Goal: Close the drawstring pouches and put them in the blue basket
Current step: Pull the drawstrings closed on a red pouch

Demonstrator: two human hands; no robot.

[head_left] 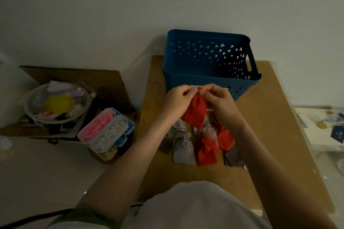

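Tabletop [270, 117] bore a seemingly empty blue basket [186, 78] at twelve o'clock; our left hand [178, 100] and right hand [221, 102] pinched one red pouch [195, 115], a pile [183, 152] waiting at six.

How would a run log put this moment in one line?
step: closing red pouch | left hand, right hand: pinch its top | blue basket: behind hands | table: grey pouches, more red pouches

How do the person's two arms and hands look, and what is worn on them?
Both forearms are bare, and the left hand and right hand wear no gloves; no watch or ring shows. A dark greenish sleeve edge covers the upper left arm. No sleeve shows on the right arm.
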